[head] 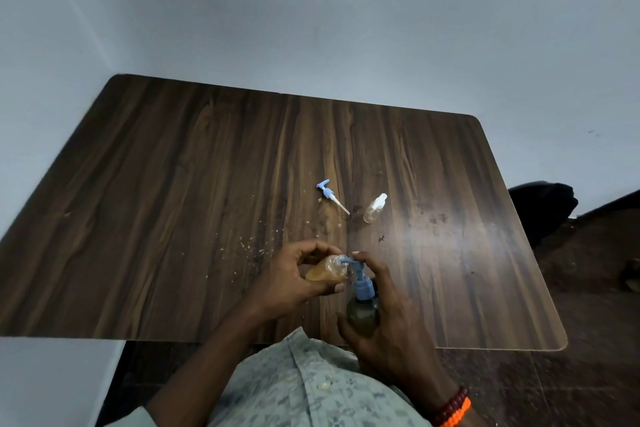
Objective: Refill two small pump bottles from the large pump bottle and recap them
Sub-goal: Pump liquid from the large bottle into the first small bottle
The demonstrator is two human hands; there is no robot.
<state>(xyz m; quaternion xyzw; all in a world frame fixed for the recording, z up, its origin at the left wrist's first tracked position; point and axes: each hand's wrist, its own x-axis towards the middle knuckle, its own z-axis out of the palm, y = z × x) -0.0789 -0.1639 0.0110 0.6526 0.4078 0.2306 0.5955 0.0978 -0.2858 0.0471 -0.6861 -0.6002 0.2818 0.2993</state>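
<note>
A dark wood-grain table (pixel 207 201) fills the middle of the view, and the work is held just above its near edge. The large pump bottle (pixel 362 314) is gripped by the right hand (pixel 388 319), fingers wrapped round its dark body and a fingertip set on top of its blue pump head (pixel 360 276). To its left, a small open bottle (pixel 327 270), partly filled with amber liquid, is held tilted in the curled left hand (pixel 294 279), its mouth brought up against the pump spout. The step in hand is judged to be the filling of this first small bottle. It would be done well if the spout tip is kept inside the mouth, the small bottle is kept steady, and the pump is pressed in short, slow strokes so that nothing spills. Farther off, a second small bottle (pixel 374 208) with a white cap stands right of centre, seemingly still to be filled. Left of it, a loose blue pump cap (pixel 329 196) lies on the table, to be screwed back once the level is high enough.
</note>
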